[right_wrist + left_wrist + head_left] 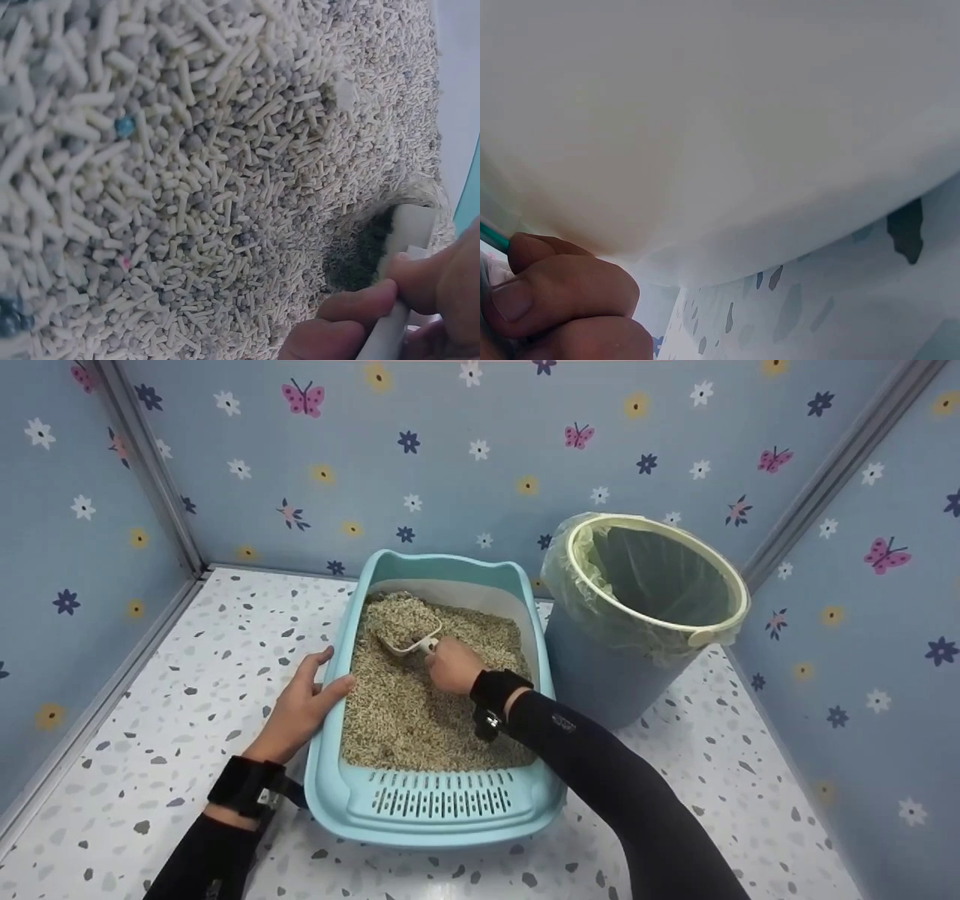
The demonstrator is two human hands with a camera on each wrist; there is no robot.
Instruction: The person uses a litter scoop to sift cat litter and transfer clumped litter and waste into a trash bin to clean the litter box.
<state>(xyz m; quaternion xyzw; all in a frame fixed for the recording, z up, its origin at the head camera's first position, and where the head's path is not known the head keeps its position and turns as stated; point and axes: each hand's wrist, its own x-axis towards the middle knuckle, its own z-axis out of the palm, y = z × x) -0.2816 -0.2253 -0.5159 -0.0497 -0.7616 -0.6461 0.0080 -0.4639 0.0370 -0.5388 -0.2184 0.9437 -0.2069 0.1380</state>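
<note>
A light blue litter box [435, 829] holds beige pellet litter [405, 727]. My right hand [456, 666] grips the white handle of a litter scoop [424, 645], whose head is heaped with litter near the box's far left corner. In the right wrist view, the fingers [352, 311] wrap the scoop handle [386, 334] beside a dark hollow in the pellets. My left hand [300, 709] holds the box's left rim, thumb over the edge and the other fingers outside. Curled fingers [577, 292] show against the box's pale outer wall [727, 150] in the left wrist view.
Right of the box stands a blue-grey bin [600, 682] with a cream ring [739, 592] and a translucent yellowish bag [570, 577] lining it. Flowered blue panels [465, 457] rise at the back and both sides. The speckled white surface [172, 720] lies beneath everything.
</note>
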